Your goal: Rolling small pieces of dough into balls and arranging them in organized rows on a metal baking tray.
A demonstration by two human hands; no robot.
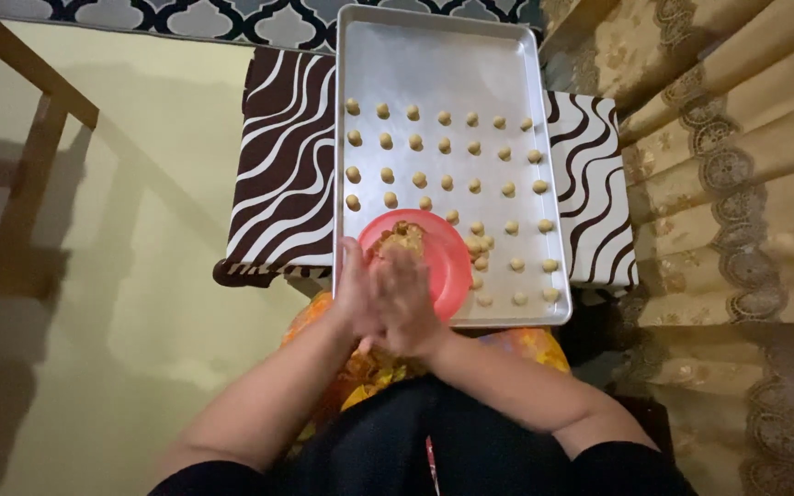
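Aluminium fills the middle of my view: a long metal baking tray [434, 55] runs from the top of the frame down to the centre, resting on a brown-and-white wavy-striped cushion [282, 174]. Rows of small pale dough balls [443, 147] dot the tray's middle and lower right, evenly spaced, with a few bunched together just right of a red plastic bowl [448, 253]. That bowl sits on the tray's lower left corner and holds a lump of tan dough [401, 237] at its near edge.

Just below centre I see both hands pressed together, palm against palm, over the bowl's near rim. My left hand [356, 294] stands on edge with its fingers straight and close together, pointing up the frame. My right hand [406, 298] lies across it, fingers likewise narrow and flattened against the other palm. Whether a piece of dough sits between the palms I cannot tell; the hands hide it.

Both forearms reach up from the bottom of the frame out of dark sleeves. An orange patterned cloth [526, 347] shows beneath them. Beige lace-trimmed curtains [737, 184] hang down the right side, a pale yellow-green floor [140, 276] spreads across the left, and a wooden chair frame [34, 147] crosses the upper left corner.
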